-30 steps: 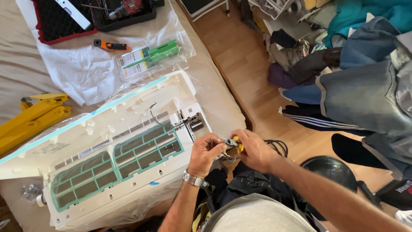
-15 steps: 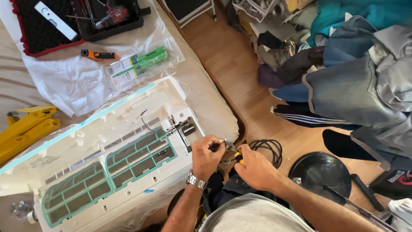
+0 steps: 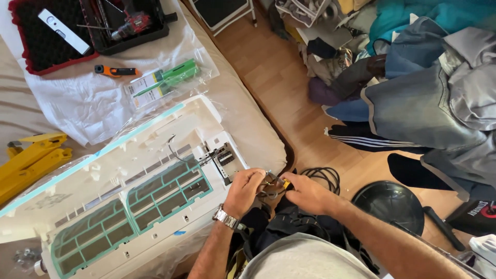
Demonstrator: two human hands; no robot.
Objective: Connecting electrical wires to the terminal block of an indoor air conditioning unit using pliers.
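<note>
Hands meet off the bed's edge | left hand (image 3: 247,190) pinching dark wires (image 3: 268,187) | right hand (image 3: 309,192) pinching small yellow-handled tool (image 3: 283,182) | beside white air-conditioner unit (image 3: 129,191)

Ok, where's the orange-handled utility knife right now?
In the head view, the orange-handled utility knife lies upper left on the white plastic sheet, just below the red-edged tool case and left of the green packaged tool.

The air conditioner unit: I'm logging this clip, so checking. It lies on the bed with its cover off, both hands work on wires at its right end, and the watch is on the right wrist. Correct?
Not quite. The head view shows the wristwatch on the left hand, not the right hand. The rest holds: the air conditioner unit lies open on the bed, and both hands work on wires at its right end.
</note>
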